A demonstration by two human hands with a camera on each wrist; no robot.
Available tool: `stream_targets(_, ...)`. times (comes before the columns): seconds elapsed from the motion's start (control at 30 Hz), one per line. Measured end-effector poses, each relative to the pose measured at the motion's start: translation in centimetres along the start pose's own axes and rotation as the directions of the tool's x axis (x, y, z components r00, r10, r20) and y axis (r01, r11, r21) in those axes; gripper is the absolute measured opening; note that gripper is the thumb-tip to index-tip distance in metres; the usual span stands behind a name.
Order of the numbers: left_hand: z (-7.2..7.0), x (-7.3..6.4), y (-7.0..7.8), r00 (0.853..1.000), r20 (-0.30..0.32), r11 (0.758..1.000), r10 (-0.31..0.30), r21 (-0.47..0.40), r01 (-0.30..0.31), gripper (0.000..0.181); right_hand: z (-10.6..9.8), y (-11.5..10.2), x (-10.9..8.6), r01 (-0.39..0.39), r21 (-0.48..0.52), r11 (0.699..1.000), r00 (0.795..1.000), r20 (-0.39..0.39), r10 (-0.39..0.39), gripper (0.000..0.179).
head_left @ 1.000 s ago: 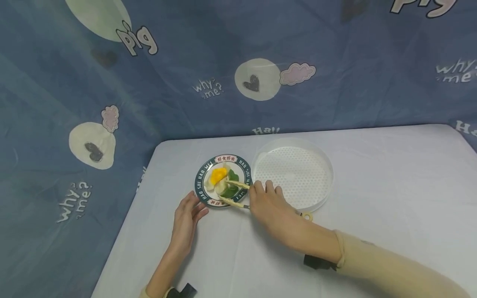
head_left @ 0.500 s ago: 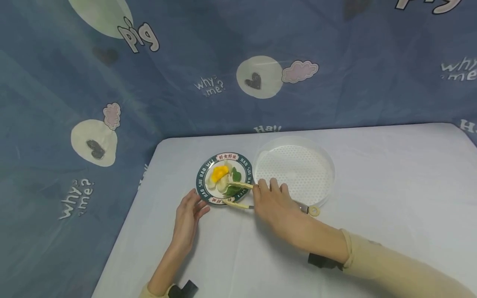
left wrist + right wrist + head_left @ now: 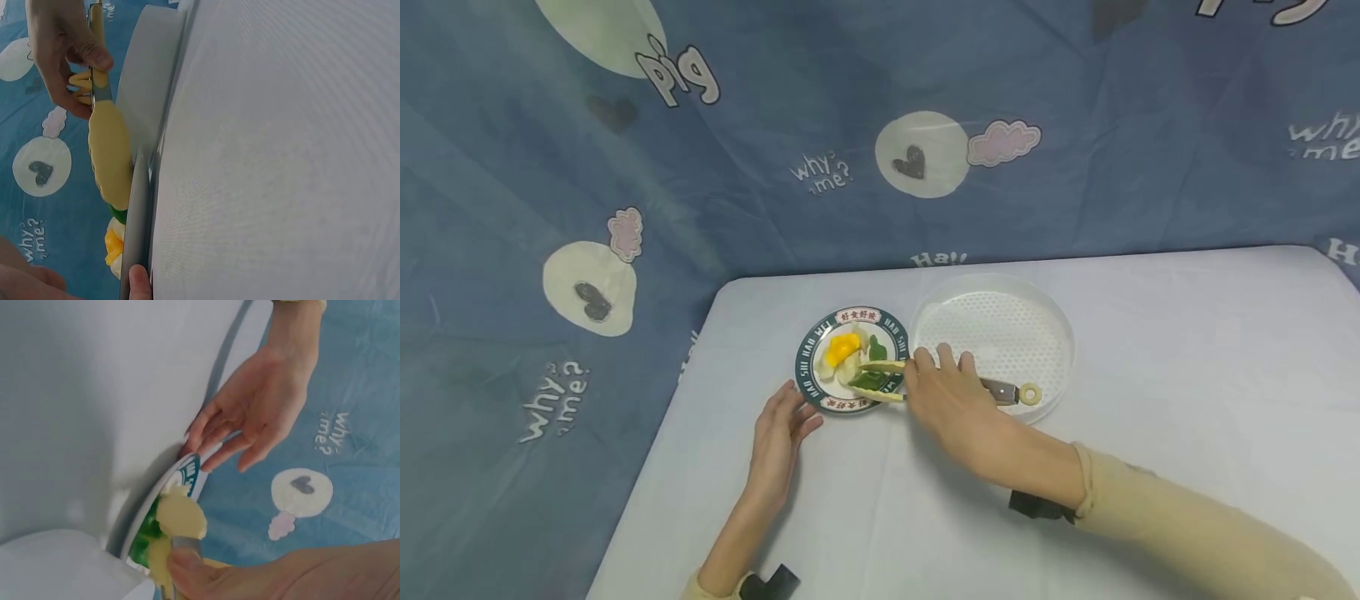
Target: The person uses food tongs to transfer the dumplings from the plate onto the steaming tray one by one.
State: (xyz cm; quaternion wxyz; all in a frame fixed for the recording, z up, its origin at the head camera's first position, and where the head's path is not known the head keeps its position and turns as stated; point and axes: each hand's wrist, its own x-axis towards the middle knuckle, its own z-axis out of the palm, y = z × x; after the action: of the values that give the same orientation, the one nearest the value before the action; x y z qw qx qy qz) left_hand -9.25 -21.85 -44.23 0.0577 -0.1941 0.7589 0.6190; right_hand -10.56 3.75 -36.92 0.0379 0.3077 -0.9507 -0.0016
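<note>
A small round plate (image 3: pixel 806 368) with a dark green lettered rim bears a yellow piece (image 3: pixel 842 347), several pale dumpling-like pieces and green leafy pieces (image 3: pixel 868 381). My right hand (image 3: pixel 958 417) grips a pair of tongs (image 3: pixel 883 366) by the metal part, reaching in from the right. The tongs' pale yellow tips stand on either side of a green piece near the plate's right edge. At the plate's lower left, my left hand (image 3: pixel 775 442) touches the rim with its fingertips, fingers relaxed; the right wrist view shows this hand (image 3: pixel 269 403) with palm turned inward.
Right beside the plate stands a round white tray (image 3: pixel 1000 321) with a perforated-looking floor and a low wall; my right hand and the tongs' ring end overlap its near side. A white cloth (image 3: pixel 1187 375) covers the table. A blue printed curtain (image 3: pixel 760 108) hangs behind.
The tongs' two tips have come closer together around the green piece. My right hand and the tongs' ring end have moved slightly away from me. My left hand stays at the plate rim.
</note>
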Motion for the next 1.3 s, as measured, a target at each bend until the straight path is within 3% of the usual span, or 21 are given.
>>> stream_targets(0.37, -0.1, 0.2, 0.1, 1.000, 0.004, 1.000, 0.010, -0.010, -0.010, 0.068, 0.1, -0.9, 0.4, -0.025, -0.047, 0.999, 0.998, 0.057, 0.028, 0.019)
stream_targets(0.6, 0.0, 0.0, 0.0, 1.000, 0.000, 1.000, -0.005, -0.004, 0.005, 0.068, 1.0, -1.5, -0.5, -0.014, -0.121, 0.993, 1.000, -0.010, 0.012, 0.018)
stream_targets(0.9, 0.1, -0.1, 0.1, 1.000, -0.007, 1.000, -0.012, 0.010, 0.012, 0.068, 1.5, -1.5, -1.2, -0.024, -0.117, 0.993, 0.996, -0.088, 0.013, 0.017)
stream_targets(1.3, 0.1, 0.0, 0.0, 1.000, 0.002, 1.000, -0.011, -0.009, 0.011, 0.068, 1.4, -1.3, -1.1, -0.056, 0.001, 0.998, 0.997, -0.046, 0.056, 0.014)
